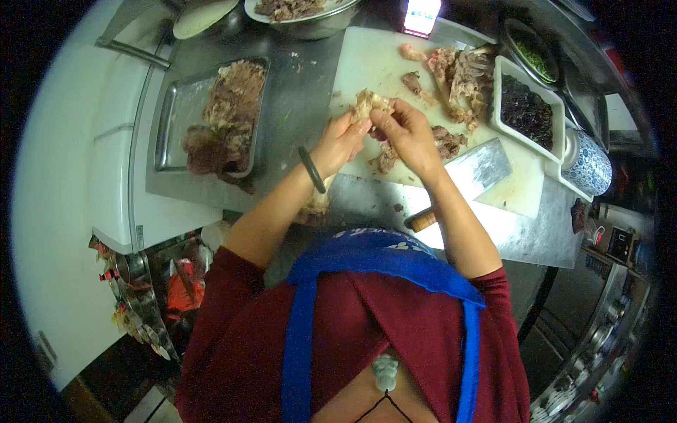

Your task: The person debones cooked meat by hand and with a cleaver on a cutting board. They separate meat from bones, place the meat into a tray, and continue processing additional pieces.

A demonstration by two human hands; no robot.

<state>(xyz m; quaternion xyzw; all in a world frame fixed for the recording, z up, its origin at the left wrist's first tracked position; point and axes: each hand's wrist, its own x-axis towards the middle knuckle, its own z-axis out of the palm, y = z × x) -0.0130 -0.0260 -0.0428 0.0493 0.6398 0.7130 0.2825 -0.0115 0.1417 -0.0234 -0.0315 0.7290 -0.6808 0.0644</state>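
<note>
Between my left hand (344, 138) and my right hand (410, 132) is a pale bone with gristle (366, 104), gripped by the fingers of both, over the left part of a white cutting board (362, 50). Pieces of cooked meat (448, 141) lie beside and partly behind my right hand. Farther back on the board is a heap of bones with meat scraps (460, 84). A cleaver (482, 165) rests at the board's front edge, its wooden handle (423, 220) partly behind my right forearm. Another bone end (317, 203) shows below my left wrist.
A metal tray of cooked meat (168, 127) stands at left. A plate of meat (300, 20) sits on a metal bowl at the back, near a lit phone (421, 18). Right of the board are a white container of dark food (497, 100) and a blue-and-white jar (588, 163).
</note>
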